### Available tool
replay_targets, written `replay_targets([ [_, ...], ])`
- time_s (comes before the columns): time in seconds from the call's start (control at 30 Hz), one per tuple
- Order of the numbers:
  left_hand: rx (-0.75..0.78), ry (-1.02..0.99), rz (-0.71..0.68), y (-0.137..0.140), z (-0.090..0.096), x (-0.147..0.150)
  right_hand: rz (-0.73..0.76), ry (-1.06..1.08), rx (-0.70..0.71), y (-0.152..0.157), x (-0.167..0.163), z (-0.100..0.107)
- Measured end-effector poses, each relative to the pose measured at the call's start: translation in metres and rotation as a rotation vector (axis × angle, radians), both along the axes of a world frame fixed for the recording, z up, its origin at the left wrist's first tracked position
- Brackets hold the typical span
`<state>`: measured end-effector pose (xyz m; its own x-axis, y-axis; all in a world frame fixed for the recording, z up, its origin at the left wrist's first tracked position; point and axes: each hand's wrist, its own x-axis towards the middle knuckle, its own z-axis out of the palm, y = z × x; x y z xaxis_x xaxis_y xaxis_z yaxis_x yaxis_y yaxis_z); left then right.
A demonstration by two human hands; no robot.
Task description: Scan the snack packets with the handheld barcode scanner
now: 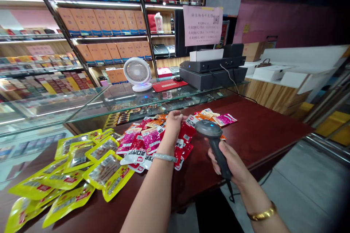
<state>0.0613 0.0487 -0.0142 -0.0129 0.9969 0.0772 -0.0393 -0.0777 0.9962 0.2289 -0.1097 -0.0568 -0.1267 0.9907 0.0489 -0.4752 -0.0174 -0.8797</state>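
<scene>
In my right hand (226,158) is a dark grey handheld barcode scanner (209,129), its fingers wrapped round the handle. A small blue light shows on the scanner's head, which faces toward the packets on the left. My left hand (174,122) is over the pile of small snack packets (151,138), its fingers closed at the edge of a red snack packet (187,133) whose barcode faces up. The fingertips are partly hidden. More small packets (225,119), pink and orange, lie beyond the scanner. Larger yellow snack bags (102,169) are heaped on the left of the table.
The dark red wooden table (262,127) meets a glass display counter (115,98). On the counter stand a white fan (137,72), a red mat (169,85) and a black cash drawer (213,76). The scanner's cord (231,191) hangs below my right hand. Stocked shelves (106,22) line the back.
</scene>
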Motion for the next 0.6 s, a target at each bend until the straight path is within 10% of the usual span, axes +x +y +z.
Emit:
replay_targets([
  [0.1,0.002,0.031,-0.059,-0.002,0.002,-0.001,0.008,0.002,0.009,0.000,0.000,0.001],
  [0.37,0.333,1.319,-0.088,-0.029,-0.010,0.006,0.004,-0.019,0.016,0.000,0.000,0.001],
  [0.6,0.187,1.120,-0.048,-0.021,0.000,0.002,-0.002,-0.012,-0.002,-0.001,-0.001,0.000],
])
